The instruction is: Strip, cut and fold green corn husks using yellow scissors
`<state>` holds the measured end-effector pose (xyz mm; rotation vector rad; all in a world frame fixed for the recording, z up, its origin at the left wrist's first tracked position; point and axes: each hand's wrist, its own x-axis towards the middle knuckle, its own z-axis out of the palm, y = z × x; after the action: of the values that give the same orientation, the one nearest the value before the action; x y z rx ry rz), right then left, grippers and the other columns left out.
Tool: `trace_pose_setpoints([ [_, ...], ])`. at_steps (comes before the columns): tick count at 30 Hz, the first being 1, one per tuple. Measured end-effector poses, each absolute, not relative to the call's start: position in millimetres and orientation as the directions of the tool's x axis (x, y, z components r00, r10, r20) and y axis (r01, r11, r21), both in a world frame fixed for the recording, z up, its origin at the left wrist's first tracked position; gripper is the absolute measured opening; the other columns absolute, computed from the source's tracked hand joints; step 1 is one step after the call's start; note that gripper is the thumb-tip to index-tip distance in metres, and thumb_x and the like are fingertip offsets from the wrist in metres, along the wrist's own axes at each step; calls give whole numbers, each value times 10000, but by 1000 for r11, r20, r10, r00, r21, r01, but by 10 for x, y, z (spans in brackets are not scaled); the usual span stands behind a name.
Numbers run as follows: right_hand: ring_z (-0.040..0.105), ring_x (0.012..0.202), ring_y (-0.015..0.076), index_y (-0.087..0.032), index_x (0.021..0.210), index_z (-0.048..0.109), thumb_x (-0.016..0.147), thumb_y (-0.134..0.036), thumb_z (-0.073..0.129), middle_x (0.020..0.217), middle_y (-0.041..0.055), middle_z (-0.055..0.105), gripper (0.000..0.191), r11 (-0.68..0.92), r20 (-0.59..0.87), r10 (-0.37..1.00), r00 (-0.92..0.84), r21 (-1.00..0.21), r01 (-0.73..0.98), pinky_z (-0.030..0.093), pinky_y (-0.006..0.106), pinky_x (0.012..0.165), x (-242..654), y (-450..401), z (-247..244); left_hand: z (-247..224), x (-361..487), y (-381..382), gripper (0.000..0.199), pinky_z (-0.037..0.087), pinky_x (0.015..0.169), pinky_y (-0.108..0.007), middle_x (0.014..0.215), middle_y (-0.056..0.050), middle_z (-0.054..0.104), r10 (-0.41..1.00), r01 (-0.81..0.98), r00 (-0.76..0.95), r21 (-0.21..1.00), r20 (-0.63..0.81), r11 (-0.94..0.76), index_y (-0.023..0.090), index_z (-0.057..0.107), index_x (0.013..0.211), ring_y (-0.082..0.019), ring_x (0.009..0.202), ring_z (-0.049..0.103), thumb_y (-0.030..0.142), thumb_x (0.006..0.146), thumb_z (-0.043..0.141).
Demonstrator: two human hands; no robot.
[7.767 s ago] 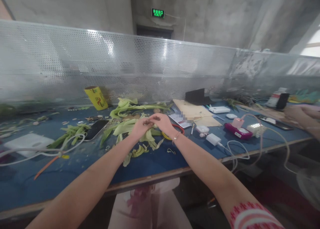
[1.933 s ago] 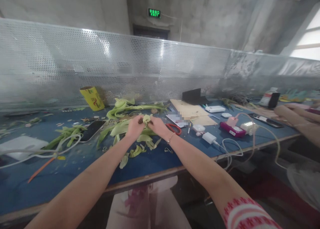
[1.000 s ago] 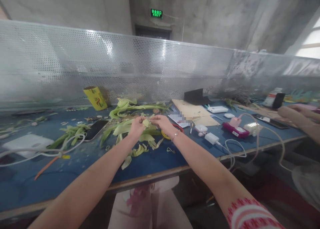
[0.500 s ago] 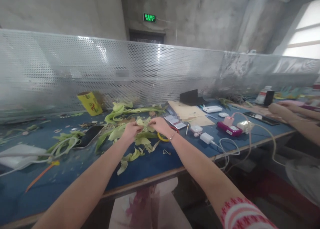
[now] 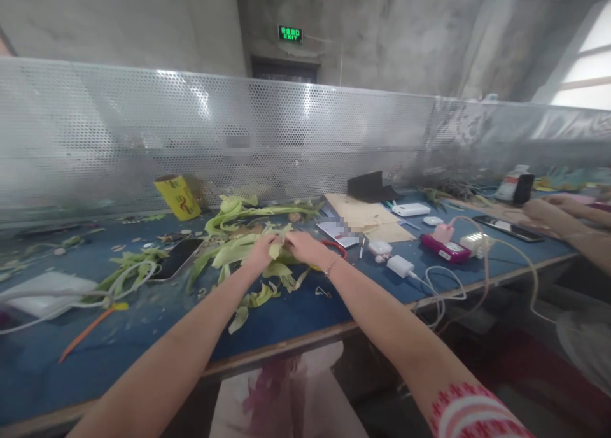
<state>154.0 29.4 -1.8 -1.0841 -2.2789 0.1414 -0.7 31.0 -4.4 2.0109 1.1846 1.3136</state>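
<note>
Both hands work close together over a heap of pale green leaves (image 5: 229, 250) on the blue tabletop. My left hand (image 5: 262, 252) is closed, its fingertips pinching a light green leaf (image 5: 275, 251). Right beside it my right hand (image 5: 305, 248) has its fingers curled in on the same leafy bit; its fingertips are partly hidden. Behind the hands lie longer leafy stalks (image 5: 233, 212), and loose torn leaves (image 5: 258, 296) lie in front. A yellow and red ring-shaped thing (image 5: 340, 247) shows partly beneath my right wrist.
A yellow roll (image 5: 177, 197) leans near the perforated metal screen (image 5: 286, 139). A phone (image 5: 179, 258) lies to the left. On the right are brown paper (image 5: 365, 215), a white charger (image 5: 401, 266), cables and a magenta device (image 5: 445, 248). Another person's arms (image 5: 568, 225) rest at far right.
My hands have drawn closer together and sit slightly lower over the leaves, with fingers more curled. The whole view has shifted slightly, so things appear a little further right.
</note>
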Motion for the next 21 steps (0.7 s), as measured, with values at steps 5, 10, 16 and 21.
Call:
trace_pose_setpoints([
  [5,509,651,128,-124,706,617,799,-88,457,723,70,640,189,658,429,743,-514,-330,676,333,227,621,1507,288,-16,9,19,298,327,295,516,-273,441,22,381,857,625,267,598,440,-502,217,349,449,-132,458,358,302,731,491],
  [10,496,619,133,-135,651,604,801,-170,488,669,58,617,193,622,462,762,-454,-328,711,303,244,591,1479,307,-23,7,19,275,263,356,611,-293,519,10,436,837,623,300,571,457,-535,218,420,517,-158,525,427,271,771,463],
  [16,506,692,146,-144,695,565,847,-178,456,727,66,595,190,638,546,725,-420,-304,707,336,249,652,1400,274,-45,-33,41,302,253,346,615,-298,550,4,417,827,667,203,544,525,-509,223,363,554,-161,560,415,251,805,374],
  [21,471,689,141,-160,672,497,837,-143,466,713,31,527,169,644,579,719,-385,-344,683,357,256,683,1343,298,-77,-22,63,322,261,338,600,-288,531,9,394,838,677,137,568,528,-468,223,340,545,-152,545,407,255,800,385],
])
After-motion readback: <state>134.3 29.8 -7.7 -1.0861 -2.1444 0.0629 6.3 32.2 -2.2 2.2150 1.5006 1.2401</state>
